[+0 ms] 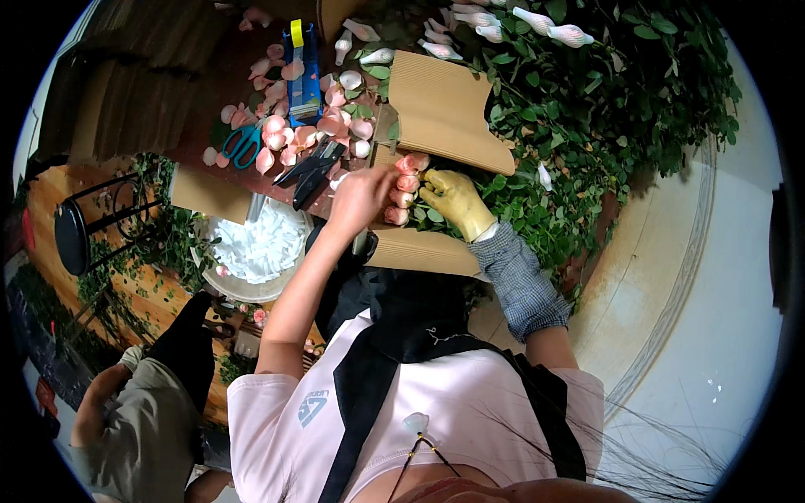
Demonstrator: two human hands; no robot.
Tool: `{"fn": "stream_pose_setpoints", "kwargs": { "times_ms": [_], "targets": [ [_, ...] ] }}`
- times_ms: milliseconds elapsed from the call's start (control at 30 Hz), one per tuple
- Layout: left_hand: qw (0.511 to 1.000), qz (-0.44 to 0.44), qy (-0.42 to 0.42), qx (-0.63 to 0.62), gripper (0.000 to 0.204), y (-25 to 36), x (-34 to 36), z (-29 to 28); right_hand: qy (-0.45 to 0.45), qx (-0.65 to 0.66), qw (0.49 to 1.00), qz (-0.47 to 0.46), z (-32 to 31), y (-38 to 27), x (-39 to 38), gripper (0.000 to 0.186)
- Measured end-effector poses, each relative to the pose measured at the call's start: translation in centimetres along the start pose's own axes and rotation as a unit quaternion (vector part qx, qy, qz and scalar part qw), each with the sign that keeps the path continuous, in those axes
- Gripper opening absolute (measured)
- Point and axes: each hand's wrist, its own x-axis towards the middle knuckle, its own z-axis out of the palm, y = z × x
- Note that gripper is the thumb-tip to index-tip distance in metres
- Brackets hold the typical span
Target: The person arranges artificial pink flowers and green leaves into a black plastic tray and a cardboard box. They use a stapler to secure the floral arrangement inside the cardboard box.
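Several pink roses lie in a short column on a sheet of corrugated cardboard, their heads to the left and leafy stems to the right. My bare left hand is on the left of the blooms, its curled fingertips pressed against the upper ones. On their right, my right hand wears a yellow glove, fingers bent inward at the stems just behind the heads. What those gloved fingertips grip is hidden. The cardboard's upper flap stands raised beyond the flowers.
A black stapler, teal-handled scissors, a blue tape dispenser and loose petals lie at left. White pieces fill a basin below. Leafy stems with net-wrapped buds pile up at right. Another person is at lower left.
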Motion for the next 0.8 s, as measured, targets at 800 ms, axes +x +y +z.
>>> {"fn": "stream_pose_setpoints", "kwargs": {
  "times_ms": [800],
  "targets": [
    [0.928, -0.191, -0.07, -0.314, 0.026, -3.2, -4.7, 0.8, -0.138, -0.245, 0.957, -0.075, -1.1, -3.6, -0.2, 0.064]
  ]
}}
